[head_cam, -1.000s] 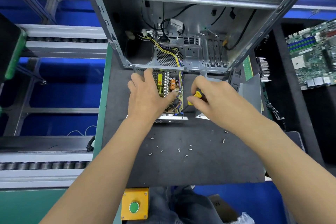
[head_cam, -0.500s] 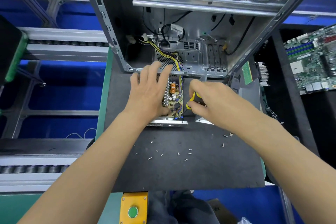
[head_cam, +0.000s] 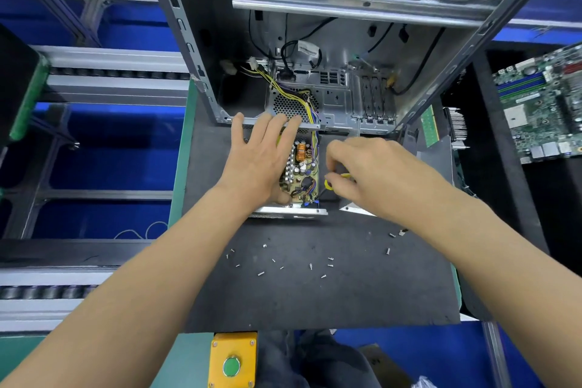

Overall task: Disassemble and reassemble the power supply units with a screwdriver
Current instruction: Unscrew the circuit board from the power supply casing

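Observation:
An open power supply unit (head_cam: 300, 179) lies on the black mat (head_cam: 315, 293), its circuit board with capacitors and a copper coil exposed. My left hand (head_cam: 261, 157) lies flat over its left half, fingers straight and reaching to the case's front rail. My right hand (head_cam: 365, 176) grips a yellow-and-black screwdriver (head_cam: 330, 183), whose tip points down-left at the board's near right corner. Yellow and blue wires (head_cam: 311, 123) run from the unit up into the computer case (head_cam: 315, 41). Several loose screws (head_cam: 310, 266) lie on the mat in front.
The open metal computer case stands just behind the unit. A grey cover plate (head_cam: 434, 161) lies to the right under my right hand. A motherboard (head_cam: 541, 104) sits far right. Roller conveyors (head_cam: 104, 72) run on the left. A yellow box with a green button (head_cam: 231, 362) sits at the near edge.
My left hand has slid up over the unit and its fingers have straightened onto the case rail. My right hand with the screwdriver has stayed at the unit's right side.

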The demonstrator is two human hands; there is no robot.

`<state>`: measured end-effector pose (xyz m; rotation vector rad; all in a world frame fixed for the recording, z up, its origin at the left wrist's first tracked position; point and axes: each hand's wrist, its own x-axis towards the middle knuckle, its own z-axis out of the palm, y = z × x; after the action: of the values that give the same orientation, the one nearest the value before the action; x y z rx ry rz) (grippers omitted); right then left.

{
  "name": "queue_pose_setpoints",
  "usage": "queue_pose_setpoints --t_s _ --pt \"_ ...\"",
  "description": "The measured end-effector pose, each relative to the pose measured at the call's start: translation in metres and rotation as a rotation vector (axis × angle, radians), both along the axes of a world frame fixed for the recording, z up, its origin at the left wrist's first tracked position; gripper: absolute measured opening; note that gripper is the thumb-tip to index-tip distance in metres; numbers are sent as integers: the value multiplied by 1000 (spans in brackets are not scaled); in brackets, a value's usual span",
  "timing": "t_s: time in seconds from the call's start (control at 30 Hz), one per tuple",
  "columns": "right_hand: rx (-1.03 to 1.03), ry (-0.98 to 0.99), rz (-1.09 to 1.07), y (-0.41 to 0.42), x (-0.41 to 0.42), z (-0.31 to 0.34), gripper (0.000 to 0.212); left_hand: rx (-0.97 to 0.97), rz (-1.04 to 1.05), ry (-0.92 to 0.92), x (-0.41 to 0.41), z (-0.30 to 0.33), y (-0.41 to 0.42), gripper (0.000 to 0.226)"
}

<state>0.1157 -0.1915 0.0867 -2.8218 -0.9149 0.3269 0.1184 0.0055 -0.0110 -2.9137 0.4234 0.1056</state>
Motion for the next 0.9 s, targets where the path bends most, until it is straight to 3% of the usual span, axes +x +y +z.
queue_pose_setpoints --t_s 0.07,0.2,0.47,0.57,0.73,0.9 --pt "-121 -85 43 1 -3 -1 20 8 -1 5 0 1 0 144" --pt "-41 32 95 4 -1 5 15 -10 -3 -6 -1 1 0 142" --pt "-356 -77 89 18 13 12 34 -21 4 3 -1 0 0 141" --pt "-322 83 143 21 12 16 17 -29 0 -3 -2 0 0 141" --pt "-461 -26 195 27 14 15 6 -45 2 -2 -1 -1 1 139" --pt "-510 -34 96 45 8 12 14 -56 3 2 -2 1 0 138"
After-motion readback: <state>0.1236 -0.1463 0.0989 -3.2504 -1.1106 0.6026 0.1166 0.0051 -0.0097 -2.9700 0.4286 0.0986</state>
